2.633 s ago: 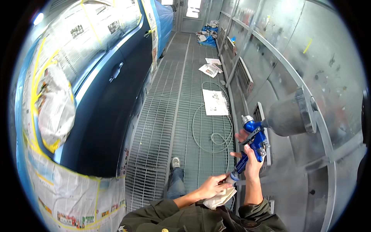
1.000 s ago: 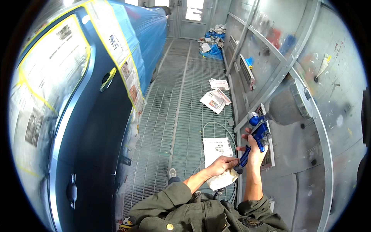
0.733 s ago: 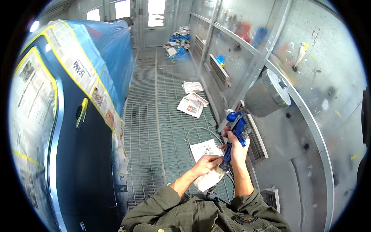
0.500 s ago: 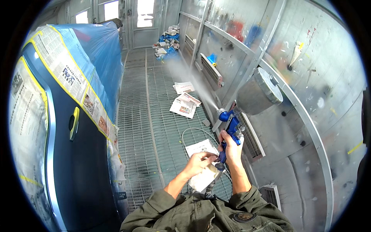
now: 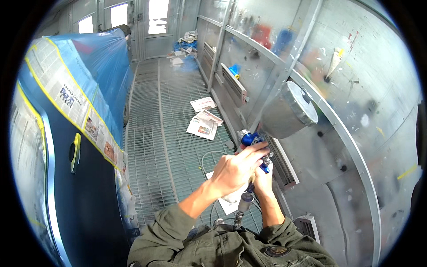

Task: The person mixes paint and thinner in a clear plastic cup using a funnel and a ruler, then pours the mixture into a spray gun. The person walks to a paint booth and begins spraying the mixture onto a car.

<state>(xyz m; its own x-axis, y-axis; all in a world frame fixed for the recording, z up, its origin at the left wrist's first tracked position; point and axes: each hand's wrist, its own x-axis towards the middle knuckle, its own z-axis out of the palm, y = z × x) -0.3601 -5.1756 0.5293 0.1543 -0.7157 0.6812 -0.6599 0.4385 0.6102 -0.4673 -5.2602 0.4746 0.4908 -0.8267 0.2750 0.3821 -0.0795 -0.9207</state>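
Observation:
A blue spray gun (image 5: 251, 139) with a grey paint cup (image 5: 284, 115) on top is held out before me, its nozzle pointing away and to the left. My right hand (image 5: 263, 180) is wrapped round the gun's handle, mostly behind my left hand. Over the gun's back reaches my left hand (image 5: 233, 172), its fingers closing on the metal knobs (image 5: 267, 159) there; the thumb is hidden. An air hose (image 5: 239, 218) runs down from the handle toward my body. No spray plume shows at the nozzle.
At left stands a dark blue car door (image 5: 82, 204), masked with newspaper (image 5: 66, 95), yellow tape and blue film (image 5: 102, 66). Paper sheets (image 5: 204, 124) lie on the grated floor (image 5: 149, 147). A paint-spotted metal wall (image 5: 347, 147) rises close on my right. Crumpled waste (image 5: 184, 48) is piled far off.
My left hand has moved from the lower handle up to the knobs at the gun's back. The spray plume has stopped, leaving a faint haze. The view has shifted slightly right.

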